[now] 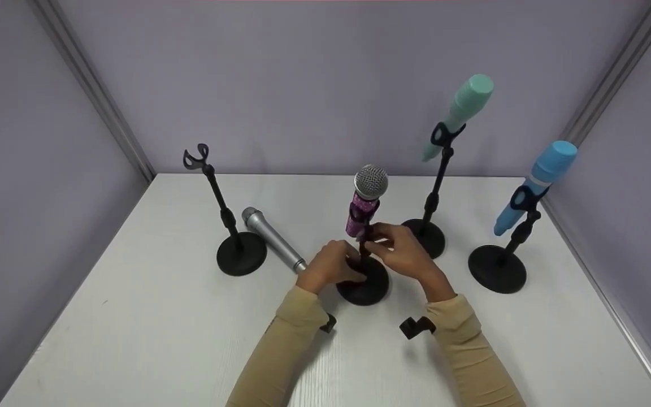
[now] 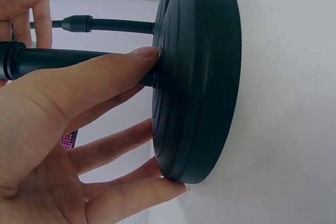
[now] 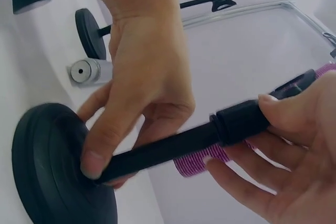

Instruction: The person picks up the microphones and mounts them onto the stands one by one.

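Observation:
A purple glittery microphone [image 1: 363,206] with a silver mesh head sits tilted in the clip of a black desktop microphone stand [image 1: 375,285], in the middle of the table. My left hand [image 1: 334,263] grips the foot of this stand; in the left wrist view its thumb lies along the pole's bottom while fingers touch the round base [image 2: 210,87]. Higher up, my right hand [image 1: 407,251] holds the stand below the clip. The right wrist view has its thumb and fingers about the black collar [image 3: 239,121] on the pole, beside the microphone's lower end.
A silver microphone [image 1: 274,237] lies on the table left of my left hand. Beyond it stands a microphone stand [image 1: 241,254] with a bare clip. On the right, two stands carry a mint green microphone [image 1: 469,99] and a blue microphone [image 1: 548,164]. Walls [image 1: 325,85] enclose the table.

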Demonstrator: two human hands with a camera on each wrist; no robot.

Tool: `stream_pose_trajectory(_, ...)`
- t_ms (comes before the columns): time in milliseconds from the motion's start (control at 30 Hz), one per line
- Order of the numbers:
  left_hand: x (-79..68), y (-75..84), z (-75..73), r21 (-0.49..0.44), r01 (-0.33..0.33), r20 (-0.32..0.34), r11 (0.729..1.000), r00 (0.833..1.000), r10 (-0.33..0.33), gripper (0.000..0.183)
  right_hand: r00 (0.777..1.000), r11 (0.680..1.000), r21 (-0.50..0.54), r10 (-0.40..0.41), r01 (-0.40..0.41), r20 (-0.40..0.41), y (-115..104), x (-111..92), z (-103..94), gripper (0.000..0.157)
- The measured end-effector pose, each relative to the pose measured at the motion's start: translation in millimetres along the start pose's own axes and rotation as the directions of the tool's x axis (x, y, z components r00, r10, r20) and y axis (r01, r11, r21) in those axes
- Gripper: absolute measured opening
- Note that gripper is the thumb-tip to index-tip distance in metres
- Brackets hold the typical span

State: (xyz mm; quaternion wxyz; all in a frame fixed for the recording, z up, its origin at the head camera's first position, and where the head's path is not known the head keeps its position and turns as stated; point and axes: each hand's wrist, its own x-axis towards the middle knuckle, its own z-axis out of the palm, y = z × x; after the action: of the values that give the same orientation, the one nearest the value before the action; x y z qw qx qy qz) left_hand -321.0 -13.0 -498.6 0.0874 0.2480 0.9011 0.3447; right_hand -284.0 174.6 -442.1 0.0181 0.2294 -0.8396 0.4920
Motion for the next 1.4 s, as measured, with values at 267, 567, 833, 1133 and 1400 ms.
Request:
stream_pose_trajectory(267,1.2,0.5,-2.1,0.024,-0.02,-0.006,1.0,1.0,0.02,0.021,0.989,1.0,-0.001,0.002,-0.002,-0.149,-0.3,3.6,5.0,0.028)
stream_pose_trajectory(567,2.1,2.9,2.3,0.007,-0.005,0.004,1.0,1.0,0.005,0.02,0.975,0.998,-0.052,-0.035,0.025,-0.221,1.9,-0.2,4.7,0.019)
stream_pose_trajectory(833,1.7,1.6,0.8,0.008,0.005,-0.008,1.0,1.0,-0.005,0.02,0.989,0.998,-0.043,-0.046,0.04,-0.138,1.1,1.1,4.1,0.018)
stream_pose_trajectory(1133,0.2,2.9,0.0,0.01,-0.007,0.001,1.0,1.0,0.007,0.02,0.983,0.998,-0.067,-0.035,0.023,-0.18,2.0,-0.6,1.9,0.026)
stream_pose_trajectory(1400,2.0,1.8,-1.2,0.002,-0.017,-0.002,1.0,1.0,0.017,0.021,0.982,0.995,-0.093,-0.055,0.039,-0.182,2.0,2.5,3.2,0.017)
